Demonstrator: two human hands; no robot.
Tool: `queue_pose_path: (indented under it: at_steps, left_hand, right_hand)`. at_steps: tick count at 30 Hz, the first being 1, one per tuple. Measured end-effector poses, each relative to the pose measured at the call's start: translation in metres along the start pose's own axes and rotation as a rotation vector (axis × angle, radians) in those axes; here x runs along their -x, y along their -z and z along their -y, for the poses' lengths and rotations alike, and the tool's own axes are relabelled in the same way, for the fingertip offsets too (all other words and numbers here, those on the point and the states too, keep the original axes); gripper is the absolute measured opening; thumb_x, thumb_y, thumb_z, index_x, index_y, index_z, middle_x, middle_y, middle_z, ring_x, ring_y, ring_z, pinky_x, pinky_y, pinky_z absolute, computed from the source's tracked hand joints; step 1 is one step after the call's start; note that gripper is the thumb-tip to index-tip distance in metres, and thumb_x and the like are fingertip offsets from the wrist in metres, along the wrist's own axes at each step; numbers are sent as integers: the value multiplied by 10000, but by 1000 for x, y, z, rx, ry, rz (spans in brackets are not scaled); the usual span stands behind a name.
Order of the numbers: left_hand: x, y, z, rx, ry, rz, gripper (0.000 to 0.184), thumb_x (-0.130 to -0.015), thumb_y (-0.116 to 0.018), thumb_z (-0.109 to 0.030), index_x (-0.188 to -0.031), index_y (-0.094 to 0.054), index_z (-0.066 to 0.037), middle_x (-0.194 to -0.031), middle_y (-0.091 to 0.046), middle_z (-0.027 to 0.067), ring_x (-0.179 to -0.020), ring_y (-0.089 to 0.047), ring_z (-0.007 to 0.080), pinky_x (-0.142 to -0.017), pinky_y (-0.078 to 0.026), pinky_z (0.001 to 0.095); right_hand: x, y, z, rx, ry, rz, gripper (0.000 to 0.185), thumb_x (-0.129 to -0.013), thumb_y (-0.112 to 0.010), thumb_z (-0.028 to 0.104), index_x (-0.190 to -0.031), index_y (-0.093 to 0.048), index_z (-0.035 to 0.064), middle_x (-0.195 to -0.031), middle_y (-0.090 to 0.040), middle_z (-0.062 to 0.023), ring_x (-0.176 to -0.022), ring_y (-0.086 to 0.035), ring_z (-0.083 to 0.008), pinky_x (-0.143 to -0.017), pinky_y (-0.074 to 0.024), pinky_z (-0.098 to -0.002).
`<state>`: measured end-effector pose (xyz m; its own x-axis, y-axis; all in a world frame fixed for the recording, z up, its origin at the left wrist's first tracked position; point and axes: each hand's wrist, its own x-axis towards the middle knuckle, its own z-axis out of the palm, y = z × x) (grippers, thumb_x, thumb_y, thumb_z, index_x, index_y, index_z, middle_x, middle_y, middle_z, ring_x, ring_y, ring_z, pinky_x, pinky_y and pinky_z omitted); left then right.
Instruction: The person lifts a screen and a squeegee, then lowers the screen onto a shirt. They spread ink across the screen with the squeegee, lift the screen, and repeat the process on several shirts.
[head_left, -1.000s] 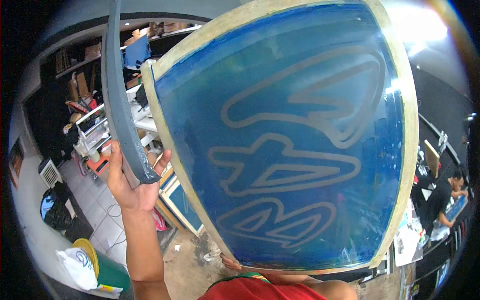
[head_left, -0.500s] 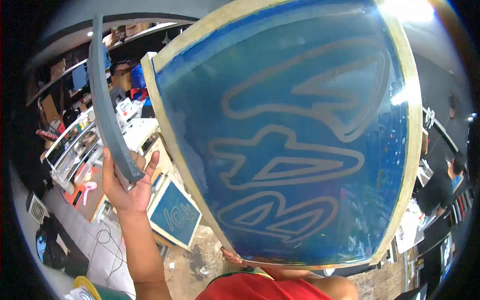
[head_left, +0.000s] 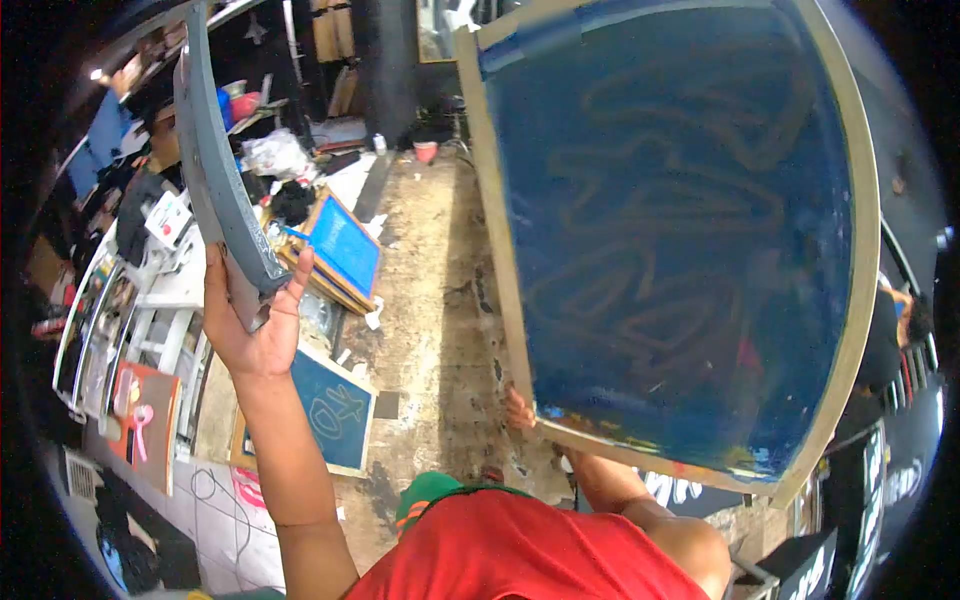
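Grip (head_left: 255, 335) of the raised left arm (head_left: 298, 460) holds a near-upright grey bar (head_left: 213, 165).

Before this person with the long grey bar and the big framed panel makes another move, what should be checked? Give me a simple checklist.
1. Left hand supports the grey bar: ok, its lower end sits in the hand.
2. Right hand is on the framed panel: ok, fingers show at a lower corner.
3. Bar and panel are apart: ok, a gap shows between them.
4. Floor is free of scraps: not ok, white bits lie near the bright blue panel.
5. Space behind the framed panel is free: cannot tell, the panel hides it.
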<state>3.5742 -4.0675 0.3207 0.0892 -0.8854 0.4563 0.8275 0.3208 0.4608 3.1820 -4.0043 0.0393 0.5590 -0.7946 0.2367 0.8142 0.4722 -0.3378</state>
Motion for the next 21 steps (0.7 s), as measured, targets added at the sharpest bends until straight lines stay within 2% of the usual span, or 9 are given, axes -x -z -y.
queue_pose_path:
  at_steps: [5, 8, 11, 12, 13, 15, 16, 21]
  left_hand:
    - [-69, 44, 49, -18, 109, 130, 328, -1048, -551, -311, -1322, -604, -139, -1227, -710, 48, -1035, -709, 228, -996, -505, 617]
    - [-112, 68, 76, 59, 201, 42, 338, -1050, -549, -319, -1326, -606, -132, -1244, -702, 56, -1071, -697, 240, -983, -514, 610]
    - [-161, 104, 99, 97, 280, 106, 304, -1051, -549, -246, -1310, -628, -108, -1239, -695, 59, -1069, -665, 282, -1029, -468, 674]
    - [-180, 120, 104, 128, 313, 149, 324, -1037, -578, -240, -1326, -616, -99, -1299, -663, 55, -1146, -631, 286, -1024, -470, 677]
    - [-200, 132, 109, 131, 338, 157, 324, -1037, -578, -240, -1326, -616, -99, -1299, -663, 55, -1146, -631, 286, -1024, -470, 677]
    - [-234, 149, 122, 68, 365, 18, 359, -1028, -595, -235, -1355, -586, -88, -1321, -651, 48, -1159, -629, 283, -1020, -475, 672]
    - [-251, 152, 128, 9, 373, 14, 391, -1012, -623, -253, -1363, -567, -89, -1337, -637, 57, -1186, -619, 283, -1008, -493, 645]
    - [-332, 189, 164, -44, 499, 170, 400, -999, -642, -310, -1343, -576, -116, -1333, -633, 77, -1216, -610, 276, -984, -523, 578]
  right_hand:
    - [-28, 16, 38, 66, 173, -49, 687, -1003, -408, 654, -1211, -608, 31, -1003, -665, -122, -803, -655, -284, -739, -543, -366]
    - [-46, 23, 53, 116, 304, -112, 688, -1004, -407, 655, -1218, -608, 32, -1009, -667, -123, -809, -657, -286, -742, -544, -368]
    - [-62, 31, 71, 193, 492, -206, 690, -1005, -406, 656, -1224, -608, 33, -1016, -669, -124, -814, -659, -287, -746, -546, -370]
    - [-68, 31, 77, 232, 563, -249, 691, -1005, -406, 656, -1226, -609, 34, -1019, -670, -124, -815, -660, -288, -747, -547, -370]
    - [-77, 30, 84, 280, 643, -293, 692, -1005, -405, 657, -1228, -609, 34, -1021, -670, -124, -817, -660, -288, -749, -547, -371]
    - [-89, 25, 101, 386, 797, -396, 693, -1006, -404, 657, -1232, -609, 35, -1025, -672, -124, -820, -662, -289, -751, -549, -372]
    - [-95, 20, 111, 447, 884, -455, 694, -1006, -404, 658, -1234, -609, 35, -1028, -672, -125, -822, -663, -290, -752, -549, -373]
    - [-100, -2, 156, 732, 1246, -859, 697, -1007, -402, 659, -1244, -610, 37, -1039, -676, -126, -831, -666, -293, -759, -552, -376]
